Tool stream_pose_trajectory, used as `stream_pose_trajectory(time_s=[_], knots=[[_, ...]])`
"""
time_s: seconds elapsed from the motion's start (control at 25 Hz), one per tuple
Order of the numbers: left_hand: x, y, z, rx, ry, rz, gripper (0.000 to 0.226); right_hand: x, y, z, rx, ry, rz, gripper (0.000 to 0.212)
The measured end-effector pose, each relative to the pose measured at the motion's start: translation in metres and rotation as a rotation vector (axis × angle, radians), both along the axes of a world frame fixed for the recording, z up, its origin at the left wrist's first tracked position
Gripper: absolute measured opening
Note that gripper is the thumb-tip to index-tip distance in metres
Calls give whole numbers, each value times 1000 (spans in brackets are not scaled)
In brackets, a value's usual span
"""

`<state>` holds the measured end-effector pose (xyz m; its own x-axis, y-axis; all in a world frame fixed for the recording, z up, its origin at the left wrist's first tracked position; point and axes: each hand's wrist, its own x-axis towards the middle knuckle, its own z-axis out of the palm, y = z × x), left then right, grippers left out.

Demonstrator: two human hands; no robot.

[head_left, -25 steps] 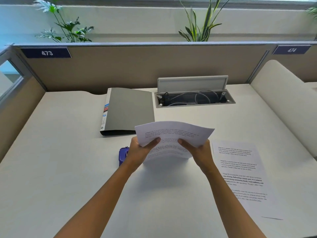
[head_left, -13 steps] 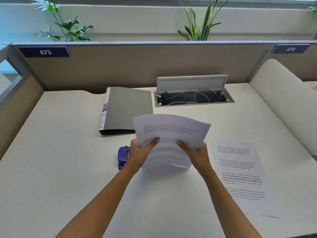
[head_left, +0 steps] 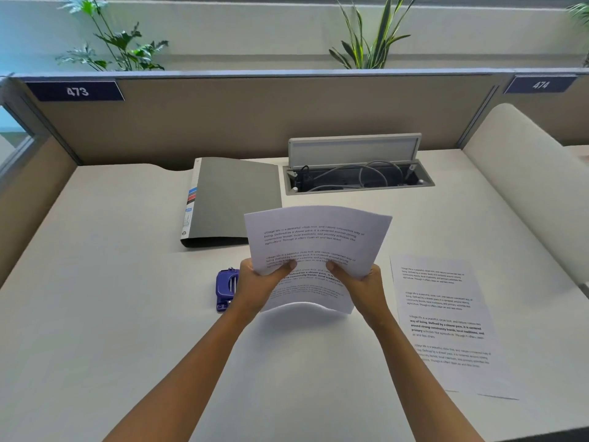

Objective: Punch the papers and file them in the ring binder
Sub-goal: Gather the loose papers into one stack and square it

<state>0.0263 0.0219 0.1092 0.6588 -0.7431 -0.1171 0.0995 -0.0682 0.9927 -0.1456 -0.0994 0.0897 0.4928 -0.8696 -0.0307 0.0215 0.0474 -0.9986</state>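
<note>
White printed papers (head_left: 318, 240) are held above the desk (head_left: 111, 314), pinched by the left hand (head_left: 259, 287) and right hand (head_left: 361, 290); blue hole punch (head_left: 227, 290) just left, closed grey ring binder (head_left: 234, 199) beyond.

the left hand (head_left: 255, 287) is hiding the right part of the hole punch (head_left: 225, 293); the held papers (head_left: 314, 250) are covering the binder's (head_left: 234, 199) near corner.

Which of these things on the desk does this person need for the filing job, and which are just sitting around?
For the job: held papers, printed sheet on desk, blue hole punch, grey ring binder.

Just there: cable tray, plants, desk number signs.
</note>
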Motion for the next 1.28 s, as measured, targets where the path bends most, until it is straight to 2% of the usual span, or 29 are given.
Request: stream_pose_trajectory(time_s=[0.28,0.6,0.72,0.8,0.96,1.04,1.12,1.2,1.28], knots=[[0,-1,-8,-3,13,11,38,-3,2,-10,3,23,24,38],[-8,2,-27,71,45,-48,36,-17,2,-27,45,96,63,38],[-3,-3,-27,162,97,-118,26,-26,-4,-30,114,207,79,36],[-3,-5,-34,240,117,-187,28,-35,-9,-36,111,317,70,34],[-13,-4,-49,314,200,-200,27,-64,-23,-44,91,412,-71,27],[-17,-2,-55,331,256,-192,25,-87,-36,-49,52,535,-229,36],[-19,1,-61,365,287,-190,27,-114,-53,-56,8,765,-363,54],[-19,4,-68,393,303,-171,30,-141,-71,-56,18,1111,-419,78],[-17,8,-75,416,306,-144,30,-166,-84,-48,113,1260,-427,101]])
